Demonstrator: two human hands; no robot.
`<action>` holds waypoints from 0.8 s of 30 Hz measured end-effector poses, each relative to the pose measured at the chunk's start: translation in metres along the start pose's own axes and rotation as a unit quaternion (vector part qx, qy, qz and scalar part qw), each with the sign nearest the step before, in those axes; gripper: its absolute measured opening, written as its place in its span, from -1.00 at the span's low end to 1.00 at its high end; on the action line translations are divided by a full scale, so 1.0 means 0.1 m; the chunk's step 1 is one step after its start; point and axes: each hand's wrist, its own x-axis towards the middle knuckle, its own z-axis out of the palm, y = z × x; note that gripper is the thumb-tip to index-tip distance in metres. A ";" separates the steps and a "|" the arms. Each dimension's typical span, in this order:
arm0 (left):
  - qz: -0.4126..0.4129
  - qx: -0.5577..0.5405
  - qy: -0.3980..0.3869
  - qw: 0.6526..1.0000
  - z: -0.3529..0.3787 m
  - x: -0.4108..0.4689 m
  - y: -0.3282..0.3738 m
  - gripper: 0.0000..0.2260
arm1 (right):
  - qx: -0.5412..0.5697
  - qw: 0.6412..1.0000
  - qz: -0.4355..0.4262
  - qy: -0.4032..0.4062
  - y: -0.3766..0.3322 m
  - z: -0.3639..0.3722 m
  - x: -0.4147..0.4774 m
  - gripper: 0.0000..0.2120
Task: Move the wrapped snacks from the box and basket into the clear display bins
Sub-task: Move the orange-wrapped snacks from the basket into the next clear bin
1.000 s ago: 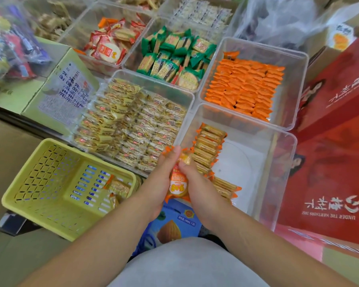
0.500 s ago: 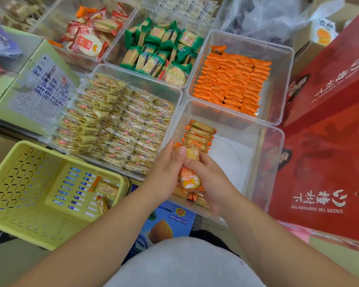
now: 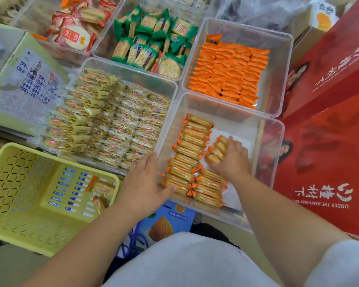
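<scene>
Right hand [image 3: 230,162] grips snacks [image 3: 217,150] in bin [image 3: 280,133]; basket [image 3: 27,206] holds 2 packs [image 3: 103,188]

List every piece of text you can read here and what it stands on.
"UNDER THE HAWTHORN TREE", upside down, on the red box.
"山楂树下", upside down, on the same box.
"240mL×20" on the blue carton.
Green box label: blurred Chinese print, unreadable.
Wrapped snacks: print too small.

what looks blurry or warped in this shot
Head view: wide-angle distortion bows the bin rim and red box edges; the right hand gripping snacks is slightly soft; lighting is even, with faint reflections on clear walls.
</scene>
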 end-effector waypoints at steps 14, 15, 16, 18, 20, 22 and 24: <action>0.003 -0.014 -0.026 1.000 -0.01 0.01 -0.11 0.10 | -0.005 0.996 0.008 -0.084 0.00 -0.10 -0.08 -0.19; 0.004 -0.014 -0.025 1.000 -0.01 0.00 -0.11 0.10 | -0.013 0.997 0.022 -0.073 0.01 -0.10 -0.11 -0.17; 0.005 -0.014 -0.023 1.000 -0.01 0.00 -0.12 0.09 | -0.016 0.997 0.032 -0.072 0.02 -0.09 -0.14 -0.15; 0.007 -0.013 -0.020 1.000 0.01 -0.01 -0.12 0.09 | -0.002 0.994 0.044 -0.096 0.03 -0.06 -0.17 -0.12; 0.008 -0.007 -0.020 1.000 0.03 -0.01 -0.12 0.09 | 0.046 0.989 0.058 -0.127 0.00 -0.05 -0.16 -0.13; 0.006 0.000 -0.022 1.000 0.04 0.00 -0.12 0.09 | 0.116 0.979 0.081 -0.150 -0.07 -0.05 -0.15 -0.15; 0.006 -0.001 -0.023 1.000 0.04 0.02 -0.12 0.09 | 0.177 0.964 0.103 -0.172 -0.14 -0.06 -0.13 -0.18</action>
